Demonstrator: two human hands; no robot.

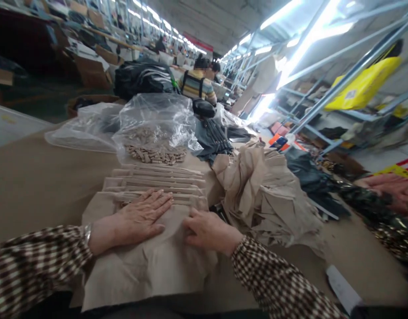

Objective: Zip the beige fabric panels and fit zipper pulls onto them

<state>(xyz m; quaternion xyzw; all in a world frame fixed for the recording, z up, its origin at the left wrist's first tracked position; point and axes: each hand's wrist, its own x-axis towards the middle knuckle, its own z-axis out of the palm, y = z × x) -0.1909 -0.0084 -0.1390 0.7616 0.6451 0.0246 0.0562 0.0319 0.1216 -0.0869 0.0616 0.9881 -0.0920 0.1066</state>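
Note:
My left hand (136,219) lies flat, fingers stretched out, on a beige cloth piece (124,274) that covers the front of a stack. Beyond my fingertips, the stack's far edges (160,179) show as several staggered folded strips. At the right side of the same cloth, my right hand (210,230) has its fingers curled in and closed at the cloth's edge; the fingertips are partly hidden. To the right of that hand rises a crumpled heap of beige cloth pieces (277,195). A small dark object (220,214) is partly hidden between hand and heap.
Behind the stack, a clear plastic bag (157,119) holds small beige pieces. Dark folded cloth (212,137) lies beside it. A white strip (343,288) rests at the lower right. A yellow bag (365,86) hangs on the blue rack. A person in a striped top (194,84) sits farther back.

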